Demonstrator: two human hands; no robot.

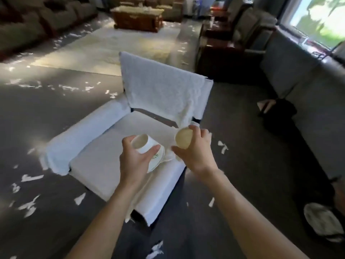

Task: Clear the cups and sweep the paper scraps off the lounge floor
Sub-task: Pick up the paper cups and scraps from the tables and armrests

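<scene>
My left hand [135, 157] grips a white paper cup [144, 144], tilted with its mouth facing up and left. Under it lies another white cup with a green leaf print [155, 161], on its side on the seat of a white-covered armchair [104, 161]. My right hand [194, 150] holds a second paper cup [183, 137] tipped so its pale inside faces me, above the seat's right edge. White paper scraps [30, 177] litter the grey floor to the left, and more paper scraps [223, 146] lie right of the chair.
A pale rug [112, 45] and a dark wooden coffee table [137, 19] lie ahead. Brown sofas [28, 21] line the left, dark armchairs [224, 45] and a grey sofa [308, 86] the right. A dark bag [280, 113] and a white bundle [323, 221] sit on the floor at right.
</scene>
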